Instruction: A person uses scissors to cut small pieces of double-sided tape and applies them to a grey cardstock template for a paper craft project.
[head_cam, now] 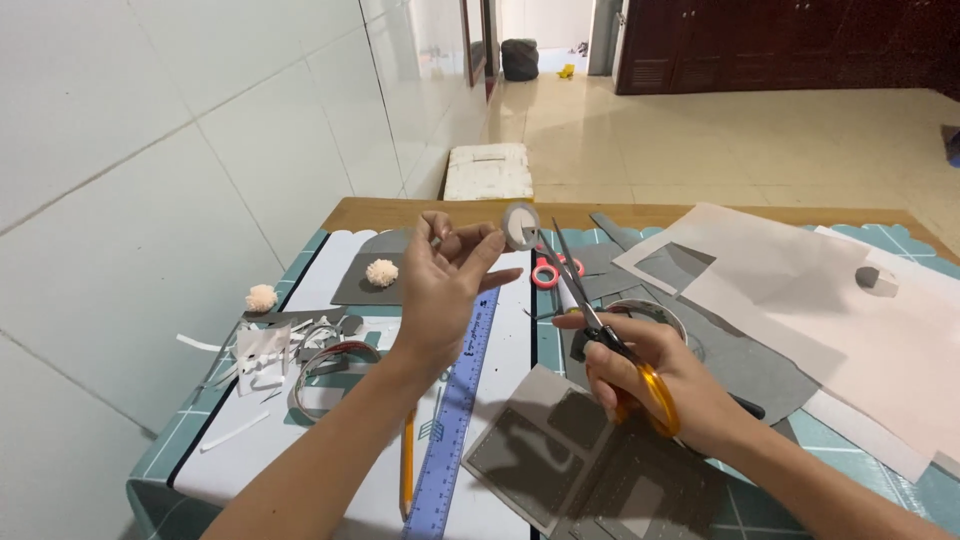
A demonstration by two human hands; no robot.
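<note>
While the left hand (pixel 440 285) lifts a small grey-and-white disc (pixel 519 225) up over the bench (pixel 420 212), pinched at its edge between thumb and fingertips, the right hand (pixel 665 385) comes in with the scissors (pixel 590 320), fingers clenched through the orange handles. Blades are parted, tips right at the disc's lower edge, touching or just short of it; hard to call from this angle.

How far along? Judging by the outline, the disc already looks round, so the trimming seems mostly done, with perhaps a last bit of the rim left to tidy. Signs of plenty of cutting lie below: white scraps (pixel 265 360) heaped at the left, and a grey sheet (pixel 560 450) near the front edge with rectangular pieces taken out of it. A large pale sheet (pixel 800 310) on the right has a square window cut in it as well.

As for position, the disc sits up and to the left of the right hand, at the far end of the blades, and just right of the left hand's fingertips. Under the left wrist a blue ruler (pixel 455 420) runs down the bench with a yellow pencil (pixel 407 475) alongside. Two fluffy pompoms (pixel 381 272) rest further left, and a red tape ring (pixel 547 272) lies behind the scissors.
</note>
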